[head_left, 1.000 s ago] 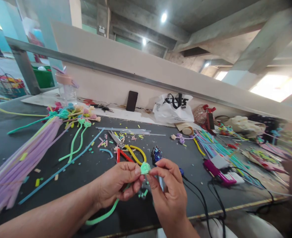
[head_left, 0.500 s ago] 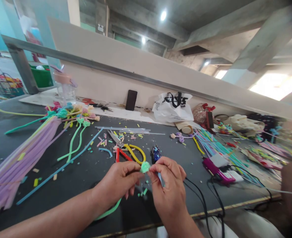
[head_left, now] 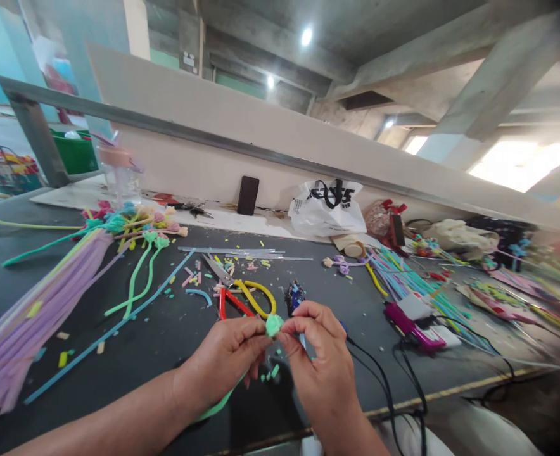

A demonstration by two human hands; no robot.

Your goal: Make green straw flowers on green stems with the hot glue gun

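My left hand (head_left: 227, 358) and my right hand (head_left: 315, 364) meet above the dark table (head_left: 175, 329), both pinched on a small mint-green curled pipe-cleaner flower (head_left: 274, 325). Its green stem (head_left: 213, 408) trails down under my left wrist. Just behind the hands lie yellow-handled pliers (head_left: 256, 297), a red-handled tool (head_left: 230, 304) and a dark blue tool (head_left: 294, 296).
A bundle of lilac pipe cleaners (head_left: 28, 323) and finished flowers (head_left: 137, 221) lie at the left. Cut scraps dot the table. A phone (head_left: 248, 195), a white bag (head_left: 327, 209), a pink device (head_left: 410, 323) with black cables and more coloured sticks (head_left: 403, 278) lie beyond and to the right.
The view has shifted slightly; my hands stay pinched on the green flower, with the fingers working it a little closer together.
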